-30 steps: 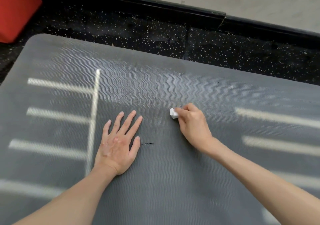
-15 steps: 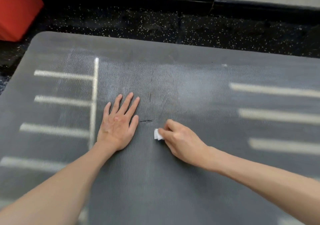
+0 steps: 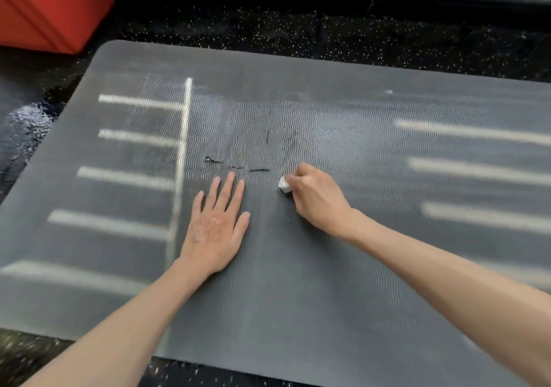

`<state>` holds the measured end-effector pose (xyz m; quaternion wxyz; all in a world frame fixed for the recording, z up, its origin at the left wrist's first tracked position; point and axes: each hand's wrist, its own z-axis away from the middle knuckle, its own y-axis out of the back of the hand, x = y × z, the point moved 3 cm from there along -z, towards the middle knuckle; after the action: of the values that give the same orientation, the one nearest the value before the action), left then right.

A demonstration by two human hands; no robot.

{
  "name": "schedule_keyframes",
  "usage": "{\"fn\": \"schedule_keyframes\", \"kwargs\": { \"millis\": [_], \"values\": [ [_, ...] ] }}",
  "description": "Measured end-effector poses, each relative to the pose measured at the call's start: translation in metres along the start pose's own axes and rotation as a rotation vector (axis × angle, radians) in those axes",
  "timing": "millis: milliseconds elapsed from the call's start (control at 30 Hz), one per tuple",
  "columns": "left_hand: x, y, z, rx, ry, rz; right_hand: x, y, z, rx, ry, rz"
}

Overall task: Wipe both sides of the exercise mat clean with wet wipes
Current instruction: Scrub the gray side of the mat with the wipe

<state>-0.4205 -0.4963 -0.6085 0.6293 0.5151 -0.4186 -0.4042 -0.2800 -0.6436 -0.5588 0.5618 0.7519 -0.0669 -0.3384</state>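
Two hands on the grey ribbed foam exercise mat (image 3: 298, 297), flat on the black speckled rubber floor (image 3: 328, 35). Left hand (image 3: 216, 225) flat, fingers straight, pinning it; right hand (image 3: 317, 199) pinches a small folded white wet wipe (image 3: 284, 184) against it. Mat looks soft, light, floppy; dark slits (image 3: 259, 170) suggest tearing, so flip by an edge.

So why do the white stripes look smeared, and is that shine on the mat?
Head view: motion blur smears the stripes toward the sides; the mat is sharper mid-frame, its ridges catching glare beyond the right hand and wipe.
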Motion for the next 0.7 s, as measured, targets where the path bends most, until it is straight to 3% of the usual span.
{"fn": "schedule_keyframes", "kwargs": {
  "millis": [167,333,500,633,700],
  "values": [
    [0.005,0.007,0.005,-0.026,0.017,0.006,-0.062,-0.027,0.075,-0.240,0.292,-0.103],
    [0.005,0.007,0.007,-0.033,0.031,-0.015,-0.055,-0.029,0.071,-0.032,0.131,-0.107],
    [0.005,0.008,0.011,-0.036,0.029,-0.019,-0.103,-0.044,0.139,-0.306,0.344,-0.212],
    [0.009,0.002,0.031,-0.013,0.015,-0.001,-0.082,-0.040,0.116,-0.103,0.191,-0.187],
    [0.010,-0.001,0.044,-0.011,0.000,0.001,-0.099,-0.045,0.138,-0.145,0.194,-0.248]
  ]
}}
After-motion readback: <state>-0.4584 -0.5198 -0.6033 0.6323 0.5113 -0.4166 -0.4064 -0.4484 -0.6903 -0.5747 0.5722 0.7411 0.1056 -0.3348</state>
